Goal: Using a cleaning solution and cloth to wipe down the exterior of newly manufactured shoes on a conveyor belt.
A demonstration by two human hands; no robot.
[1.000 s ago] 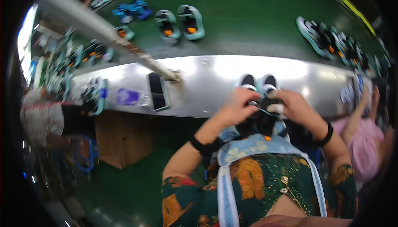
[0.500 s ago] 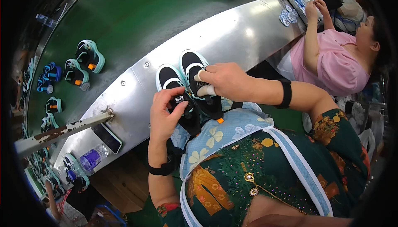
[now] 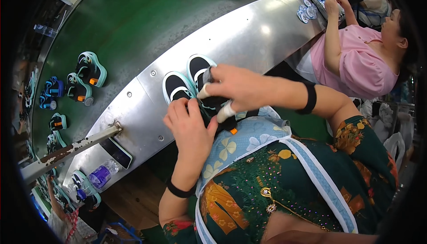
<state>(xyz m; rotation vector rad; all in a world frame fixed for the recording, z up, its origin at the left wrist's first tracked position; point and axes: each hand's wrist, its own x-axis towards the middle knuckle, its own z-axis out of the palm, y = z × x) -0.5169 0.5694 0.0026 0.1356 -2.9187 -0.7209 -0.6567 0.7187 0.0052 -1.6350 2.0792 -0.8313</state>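
Note:
A pair of black sneakers with pale mint soles rests on the metal table edge in front of me, toes pointing away. My left hand [image 3: 191, 128] lies over the left sneaker [image 3: 174, 83], its fingers curled on the upper and hiding most of the opening. Its thumb reaches across to the right sneaker [image 3: 199, 64]. White finger covers sit on the thumb and a finger of my right hand [image 3: 242, 87], which grips the right sneaker around its laces and tongue. An orange tab [image 3: 233, 131] shows at that shoe's heel, against my blue apron [image 3: 249, 141].
Beyond the metal edge [image 3: 222, 30] runs a green belt [image 3: 133, 21] carrying more sneakers [image 3: 91, 69]. To the left are a chipped metal bar [image 3: 75, 146], a phone [image 3: 116, 152] and a plastic bottle [image 3: 100, 177]. A co-worker in pink [image 3: 356, 61] sits at the right.
My left hand has moved right and forward, its open pinch closing down over the left sneaker toward the right one. My right hand has spread its thumb lower along the right shoe.

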